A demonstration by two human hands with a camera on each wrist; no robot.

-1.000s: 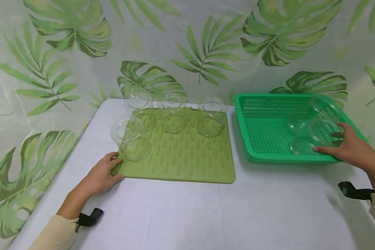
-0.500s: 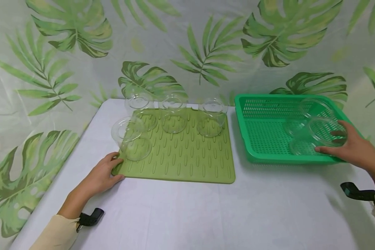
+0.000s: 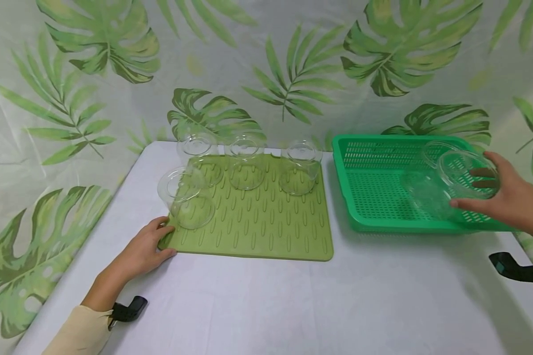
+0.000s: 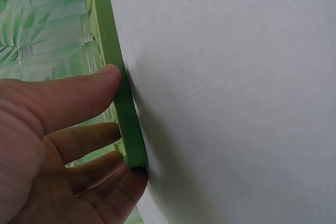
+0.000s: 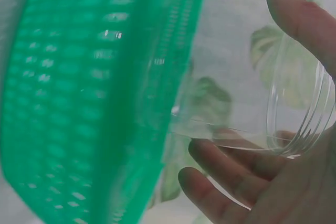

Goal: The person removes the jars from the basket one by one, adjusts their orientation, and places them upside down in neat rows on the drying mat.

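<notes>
Higher and more rightward than before is my right hand (image 3: 511,197), its fingers round a jar (image 3: 456,181) at the right end of the basket (image 3: 397,225); the jar's axis slants down leftward. Left of both lies the mat (image 3: 253,222); my left hand (image 3: 144,249) grips its near left corner.

Soft, even light, faint shadows on white cloth (image 3: 320,305), green basket (image 5: 123,129) blurred in right wrist view
</notes>
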